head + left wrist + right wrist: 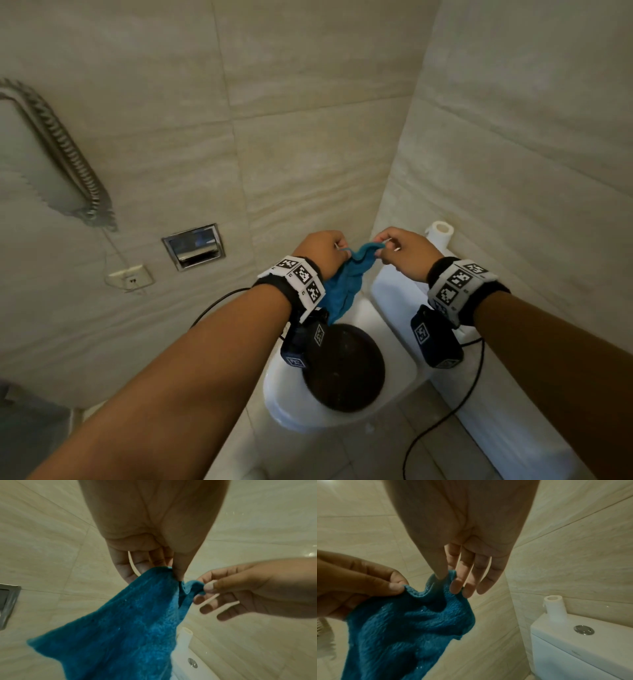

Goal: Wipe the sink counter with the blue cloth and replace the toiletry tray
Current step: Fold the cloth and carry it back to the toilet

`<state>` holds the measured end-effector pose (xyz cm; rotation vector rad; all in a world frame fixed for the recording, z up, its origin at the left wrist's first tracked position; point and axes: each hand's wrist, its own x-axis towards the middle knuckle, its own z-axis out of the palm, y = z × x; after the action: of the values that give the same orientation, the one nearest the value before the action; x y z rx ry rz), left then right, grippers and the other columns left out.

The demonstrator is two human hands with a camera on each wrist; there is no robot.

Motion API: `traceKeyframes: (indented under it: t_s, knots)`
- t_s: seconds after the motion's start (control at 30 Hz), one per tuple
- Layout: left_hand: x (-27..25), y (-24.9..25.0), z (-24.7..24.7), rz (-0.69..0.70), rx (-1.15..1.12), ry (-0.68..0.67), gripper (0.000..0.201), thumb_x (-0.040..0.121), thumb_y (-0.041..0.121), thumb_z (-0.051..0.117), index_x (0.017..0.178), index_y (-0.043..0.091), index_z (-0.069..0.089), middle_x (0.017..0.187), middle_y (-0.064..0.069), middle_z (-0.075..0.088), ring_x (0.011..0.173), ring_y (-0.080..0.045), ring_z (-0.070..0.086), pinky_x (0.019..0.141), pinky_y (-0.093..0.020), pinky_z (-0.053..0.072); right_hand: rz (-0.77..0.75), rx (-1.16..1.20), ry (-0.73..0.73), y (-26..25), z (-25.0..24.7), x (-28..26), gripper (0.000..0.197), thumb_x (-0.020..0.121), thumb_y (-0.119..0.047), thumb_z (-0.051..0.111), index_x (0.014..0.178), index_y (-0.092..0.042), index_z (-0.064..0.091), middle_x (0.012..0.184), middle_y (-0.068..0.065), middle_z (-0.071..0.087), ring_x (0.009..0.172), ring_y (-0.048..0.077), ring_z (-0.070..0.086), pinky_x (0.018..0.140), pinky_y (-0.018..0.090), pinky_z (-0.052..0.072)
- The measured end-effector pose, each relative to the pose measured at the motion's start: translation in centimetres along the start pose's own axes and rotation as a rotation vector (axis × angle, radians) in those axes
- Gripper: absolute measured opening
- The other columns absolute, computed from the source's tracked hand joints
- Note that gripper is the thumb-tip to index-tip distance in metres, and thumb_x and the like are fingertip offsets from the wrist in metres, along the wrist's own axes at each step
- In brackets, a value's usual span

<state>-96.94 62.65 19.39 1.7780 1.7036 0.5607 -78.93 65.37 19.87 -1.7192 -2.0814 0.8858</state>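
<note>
Pinching the top hem of the blue cloth [346,284] at two points: left hand [320,253] with thumb and fingers [179,573] closed on one corner, right hand [404,255] with thumb and forefinger closed on the neighbouring stretch of hem, remaining fingers [481,577] loosely fanned below and holding nothing. Hanging free from those two pinches, mid-air, well above the toilet bowl [394,346], not touching the cistern [573,642] or anything else. Bunched and sagging between the hands, so best drawn apart along the hem until taut, then folded into a flat pad before wiping. Worth keeping each pinch close to the edge and both at one height, so the cloth opens square rather than twisting. Worth holding high too: lower end dangling toward the bowl, and a dip there would spoil a cloth meant for the counter. Terry-like and limp, likely to slip from a light pinch if tugged sharply; a steady pull seems safer.

Hands close together, nearly touching, knuckles toward the tiled wall [291,137]. Wrists level, each wearing a marked band with a small camera slung beneath. Forearms stretched forward and converging from the lower corners of the head view.

No sink counter or toiletry tray in sight; only a toilet paper roll [554,608] upright on the cistern beside the flush button [583,629]. Wiping judged not yet begun.
</note>
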Motion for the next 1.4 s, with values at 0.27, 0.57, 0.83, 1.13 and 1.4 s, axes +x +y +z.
traceKeyframes:
  t_s: [0.27,0.57,0.83,1.13,1.4]
  knots:
    - [2.8,-1.2,-3.7,-0.008,-0.185,-0.032,0.011,0.090,0.018,0.060,0.081,0.012,0.058,0.076,-0.010,0.050,0.073,-0.019,0.046,0.067,-0.026,0.035,0.080,0.031,-0.049,-2.9,0.7,0.6,0.049,0.089,-0.025,0.056,0.135,-0.026,0.039,0.109,0.006,0.064,0.096,0.020,0.057,0.077,0.027,0.041]
    - [3.8,-0.9,-5.2,-0.041,-0.515,0.004,0.026,0.089,0.002,0.060,0.114,-0.001,0.062,0.102,-0.014,0.066,0.086,-0.018,0.059,0.077,-0.027,0.051,0.352,0.199,-0.264,-5.3,2.7,1.0,0.039,0.098,-0.033,0.035,0.136,-0.024,0.033,0.098,0.007,0.059,0.081,0.021,0.055,0.063,0.026,0.043]
    - [3.9,-0.7,-5.8,-0.096,-0.796,-0.077,0.022,0.092,0.001,0.054,0.109,0.016,0.056,0.075,-0.001,0.061,0.060,-0.008,0.057,0.054,-0.020,0.048,0.454,0.491,-0.277,-5.0,2.9,1.7,0.027,0.098,-0.022,0.039,0.124,-0.024,0.039,0.094,0.003,0.052,0.086,0.021,0.054,0.087,0.047,0.047]
    - [4.5,-1.9,-6.2,-0.147,-0.835,-0.027,0.031,0.086,-0.008,0.059,0.112,0.008,0.055,0.091,-0.007,0.060,0.076,-0.016,0.061,0.072,-0.028,0.055,0.470,0.728,-0.149,-4.4,1.9,2.5,0.014,0.092,-0.015,0.042,0.087,-0.021,0.054,0.089,-0.002,0.058,0.080,0.015,0.056,0.074,0.031,0.042]
    - [4.7,-2.2,-5.7,-0.095,-0.786,-0.034,0.042,0.083,-0.017,0.054,0.115,0.009,0.052,0.090,-0.008,0.057,0.090,-0.023,0.061,0.075,-0.033,0.054,0.497,0.741,-0.084,-4.6,1.0,3.2,0.019,0.089,-0.027,0.057,0.082,-0.010,0.060,0.083,0.009,0.055,0.068,0.018,0.050,0.062,0.030,0.037]
